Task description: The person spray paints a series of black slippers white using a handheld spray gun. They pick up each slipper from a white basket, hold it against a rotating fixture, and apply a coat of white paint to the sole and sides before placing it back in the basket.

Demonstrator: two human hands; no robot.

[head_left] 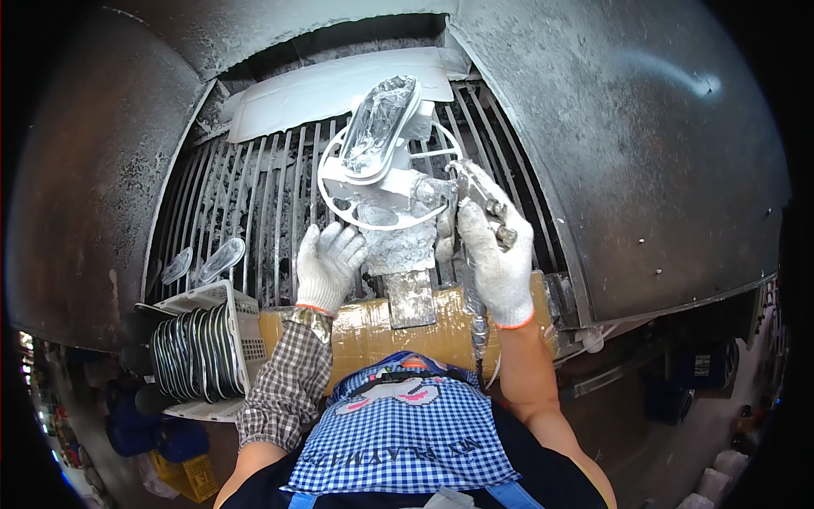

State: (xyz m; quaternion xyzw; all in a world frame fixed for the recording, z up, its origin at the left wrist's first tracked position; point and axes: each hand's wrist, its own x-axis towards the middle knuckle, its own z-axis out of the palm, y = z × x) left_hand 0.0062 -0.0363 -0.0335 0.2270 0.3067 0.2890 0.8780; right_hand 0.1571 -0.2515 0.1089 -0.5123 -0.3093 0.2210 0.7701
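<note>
Right fingers (476,227) around spray gun (494,207)

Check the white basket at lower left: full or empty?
Looks nearly full: a row of dark, pale-edged pieces spans most of the white basket.

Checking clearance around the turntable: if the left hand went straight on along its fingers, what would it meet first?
Likely the near-left rim of the white wheel, just ahead of the left hand's fingertips. Depth is unclear: it might pass over or under the rim instead.
</note>
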